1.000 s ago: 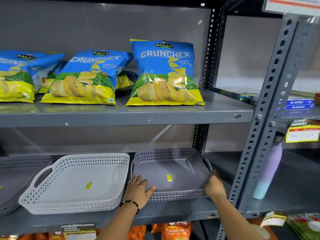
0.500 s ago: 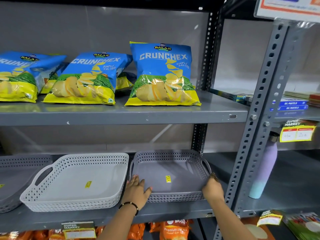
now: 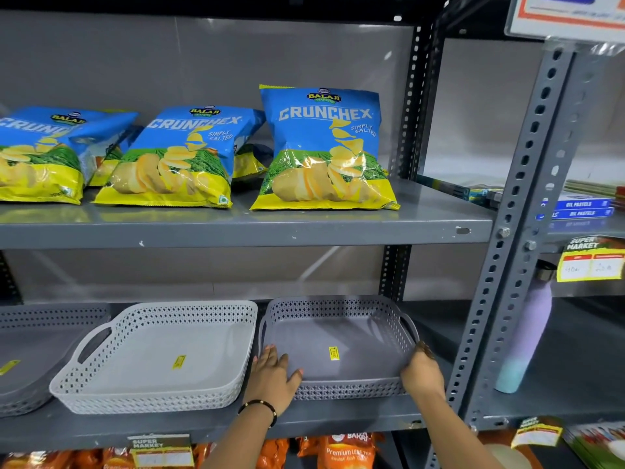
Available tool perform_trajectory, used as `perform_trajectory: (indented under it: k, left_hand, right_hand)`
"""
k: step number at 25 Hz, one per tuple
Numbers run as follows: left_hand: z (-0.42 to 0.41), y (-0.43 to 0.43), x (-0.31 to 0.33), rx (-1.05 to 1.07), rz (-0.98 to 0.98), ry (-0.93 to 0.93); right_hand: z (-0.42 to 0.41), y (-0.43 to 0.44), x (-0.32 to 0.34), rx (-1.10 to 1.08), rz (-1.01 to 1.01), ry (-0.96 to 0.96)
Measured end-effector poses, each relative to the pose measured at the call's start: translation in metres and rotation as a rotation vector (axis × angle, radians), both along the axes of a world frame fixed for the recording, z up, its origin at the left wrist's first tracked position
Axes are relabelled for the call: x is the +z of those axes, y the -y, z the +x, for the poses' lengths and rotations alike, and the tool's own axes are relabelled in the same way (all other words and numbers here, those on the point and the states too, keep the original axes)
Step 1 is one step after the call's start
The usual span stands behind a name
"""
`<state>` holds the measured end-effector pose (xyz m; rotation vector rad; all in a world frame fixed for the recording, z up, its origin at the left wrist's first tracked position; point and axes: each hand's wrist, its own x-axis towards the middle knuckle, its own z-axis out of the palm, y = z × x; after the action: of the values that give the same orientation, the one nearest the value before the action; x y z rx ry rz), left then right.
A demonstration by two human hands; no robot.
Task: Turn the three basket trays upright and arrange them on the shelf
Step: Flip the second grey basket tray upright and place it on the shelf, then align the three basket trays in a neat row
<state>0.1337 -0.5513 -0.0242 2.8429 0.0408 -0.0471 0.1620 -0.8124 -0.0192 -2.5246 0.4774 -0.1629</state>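
Little has changed: the dark grey tray [image 3: 338,343] sits upright at the right end of the lower shelf [image 3: 338,419], beside the light grey tray [image 3: 159,357]. Left hand [image 3: 274,377] and right hand [image 3: 422,372] still grip its front corners.

Three perforated plastic basket trays sit upright in a row on the grey metal shelf [image 3: 209,426]. The dark grey basket tray [image 3: 338,346] on the right rests open side up with a yellow sticker on its floor, my left hand [image 3: 275,377] on its front left corner and my right hand [image 3: 421,374] on its front right corner. The light grey basket tray [image 3: 159,357] lies just beside it in the middle, and another dark grey tray [image 3: 37,350] lies at the far left, partly out of frame.
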Motion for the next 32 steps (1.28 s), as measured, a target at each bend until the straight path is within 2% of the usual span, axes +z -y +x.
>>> perform_trajectory:
  k: [3,6,12,15,22,27,32]
  left_hand:
    - [0.0,-0.002,0.0,-0.015,-0.007,0.005]
    - [0.0,-0.007,0.001,-0.042,-0.049,0.029]
    - [-0.001,-0.043,0.018,-0.011,-0.113,0.259]
    - [0.003,-0.081,0.024,0.019,-0.067,0.346]
    - [0.002,-0.223,0.025,0.123,0.058,0.299]
    - [0.006,-0.324,0.021,0.218,0.084,0.256]
    - [0.023,-0.367,0.009,0.318,0.021,0.21]
  right_hand:
    - [0.0,-0.002,-0.001,-0.01,0.005,0.017]
    - [0.0,-0.011,0.0,-0.018,-0.088,0.106]
    - [0.011,-0.079,0.015,0.328,0.006,0.331]
    - [0.014,-0.124,0.023,0.399,-0.011,0.346]
    - [0.026,-0.258,0.02,0.527,-0.124,0.276]
    - [0.036,-0.306,0.014,0.438,-0.203,0.205]
    - [0.041,-0.304,0.014,0.275,-0.117,0.118]
